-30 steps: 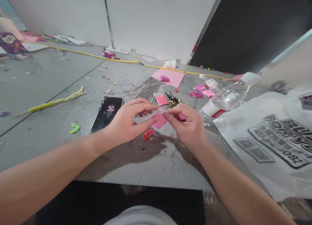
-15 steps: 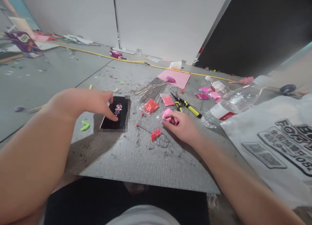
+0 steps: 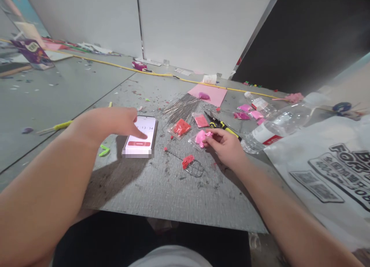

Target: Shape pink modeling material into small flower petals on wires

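"While my left hand (image 3: 118, 122) is at the phone (image 3: 148, 133), one digit pointing down at the lit screen, my right hand (image 3: 227, 145) pinches an edge of the pink clay (image 3: 200, 139)."

"So which step are you on?"

"Tending the phone, I'd say. The clay looks barely worked: a soft lump on its clear wrapper (image 3: 193, 143), just this side of the pliers (image 3: 228, 130)."

"And the left grip?"

"Spread, with nothing between the digits that I can see. Whether the pointing tip actually touches the glass, I can't tell."

"What does the next move call for?"

"Freeing the left hand, in my judgement, then a gentle pull with the right so the wrapper doesn't come along. The wire frame (image 3: 197, 170), red bits (image 3: 188, 161) at its edge, lies nearer me, apart from both hands."
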`<state>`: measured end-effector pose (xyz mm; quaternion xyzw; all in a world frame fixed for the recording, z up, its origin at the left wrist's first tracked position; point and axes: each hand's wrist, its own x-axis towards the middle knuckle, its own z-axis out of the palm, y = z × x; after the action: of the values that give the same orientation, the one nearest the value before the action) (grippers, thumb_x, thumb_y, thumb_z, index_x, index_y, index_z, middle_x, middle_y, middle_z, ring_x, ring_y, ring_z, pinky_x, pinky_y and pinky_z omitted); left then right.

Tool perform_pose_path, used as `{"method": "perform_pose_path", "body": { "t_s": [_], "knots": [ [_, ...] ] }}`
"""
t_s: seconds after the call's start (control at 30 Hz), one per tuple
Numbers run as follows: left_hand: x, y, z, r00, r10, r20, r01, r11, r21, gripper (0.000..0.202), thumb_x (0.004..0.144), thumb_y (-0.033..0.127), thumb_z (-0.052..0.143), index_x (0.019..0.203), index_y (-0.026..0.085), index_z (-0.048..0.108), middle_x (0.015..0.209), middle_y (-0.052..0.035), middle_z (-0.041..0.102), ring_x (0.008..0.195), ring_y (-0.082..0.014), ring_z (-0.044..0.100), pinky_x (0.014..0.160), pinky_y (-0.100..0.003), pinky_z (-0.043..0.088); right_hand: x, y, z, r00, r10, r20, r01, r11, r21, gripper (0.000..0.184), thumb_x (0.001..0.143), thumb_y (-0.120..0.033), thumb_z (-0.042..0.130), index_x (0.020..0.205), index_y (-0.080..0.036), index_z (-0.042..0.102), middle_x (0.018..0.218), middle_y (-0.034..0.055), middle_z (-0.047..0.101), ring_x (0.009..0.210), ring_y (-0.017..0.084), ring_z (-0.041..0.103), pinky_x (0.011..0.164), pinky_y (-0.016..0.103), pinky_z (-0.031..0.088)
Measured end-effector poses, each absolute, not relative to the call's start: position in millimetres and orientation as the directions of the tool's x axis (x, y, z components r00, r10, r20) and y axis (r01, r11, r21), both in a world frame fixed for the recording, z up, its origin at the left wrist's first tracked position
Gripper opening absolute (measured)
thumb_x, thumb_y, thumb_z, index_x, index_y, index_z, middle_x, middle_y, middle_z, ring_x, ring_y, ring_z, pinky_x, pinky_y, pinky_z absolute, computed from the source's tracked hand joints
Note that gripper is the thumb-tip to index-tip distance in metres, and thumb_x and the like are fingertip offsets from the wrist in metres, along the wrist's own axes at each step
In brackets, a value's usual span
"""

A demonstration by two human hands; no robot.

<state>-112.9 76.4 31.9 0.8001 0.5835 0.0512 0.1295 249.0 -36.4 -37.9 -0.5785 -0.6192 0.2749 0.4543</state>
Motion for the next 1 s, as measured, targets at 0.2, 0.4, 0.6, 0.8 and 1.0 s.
{"method": "perform_pose_path", "body": {
  "t_s": [0.2,0.4,0.6,0.8,1.0],
  "knots": [
    [-46,31,39,0.313,0.854,0.415,0.704,-0.502,0.503,0.038,0.085,0.055,0.08,0.087,0.021,0.065,0.077,-0.0055,0.071,0.067,-0.0199,0.061,0.062,-0.033,0.045,238,-54,-18,0.063,0.944,0.324,0.507,0.25,-0.825,0.031,0.096,-0.045,0.074,0.114,-0.021,0.081,0.095,0.0081,0.083,0.077,0.022,0.078,0.071,0.038,0.065],
    [7,-24,17,0.61,0.764,0.213,0.159,-0.381,0.911,0.037,0.1,0.054,0.066,0.109,0.019,0.075,0.096,-0.0078,0.079,0.083,-0.0196,0.073,0.066,-0.031,0.057,219,-76,0,-0.148,0.647,0.748,0.578,0.67,-0.466,0.006,0.098,-0.032,0.077,0.095,-0.028,0.081,0.083,0.0027,0.081,0.077,0.021,0.074,0.075,0.039,0.06],
    [18,-28,14,0.612,0.788,0.069,0.026,-0.107,0.994,0.024,0.093,0.043,0.078,0.098,0.019,0.081,0.099,-0.0079,0.084,0.092,-0.0222,0.079,0.084,-0.038,0.063,220,-71,-8,-0.19,0.585,0.788,0.639,0.683,-0.354,0.008,0.095,-0.026,0.079,0.1,-0.031,0.084,0.098,0.0052,0.078,0.088,0.022,0.072,0.078,0.04,0.06],
    [19,-25,13,0.562,0.825,0.05,-0.034,-0.037,0.999,0.019,0.085,0.032,0.086,0.095,0.018,0.078,0.093,-0.0058,0.081,0.088,-0.0191,0.077,0.082,-0.035,0.063,224,-68,-7,-0.29,0.602,0.744,0.601,0.72,-0.348,0.032,0.097,-0.019,0.074,0.126,-0.031,0.08,0.101,0.0052,0.075,0.09,0.02,0.072,0.077,0.036,0.062],
    [14,-19,9,0.569,0.821,0.052,-0.057,-0.024,0.998,0.018,0.09,0.036,0.082,0.092,0.019,0.078,0.086,-0.0033,0.075,0.08,-0.0146,0.069,0.077,-0.031,0.057,222,-68,-3,-0.249,0.627,0.739,0.615,0.691,-0.379,0.021,0.099,-0.019,0.073,0.116,-0.028,0.08,0.104,0.0056,0.079,0.091,0.02,0.076,0.079,0.035,0.064]
  ]
}}
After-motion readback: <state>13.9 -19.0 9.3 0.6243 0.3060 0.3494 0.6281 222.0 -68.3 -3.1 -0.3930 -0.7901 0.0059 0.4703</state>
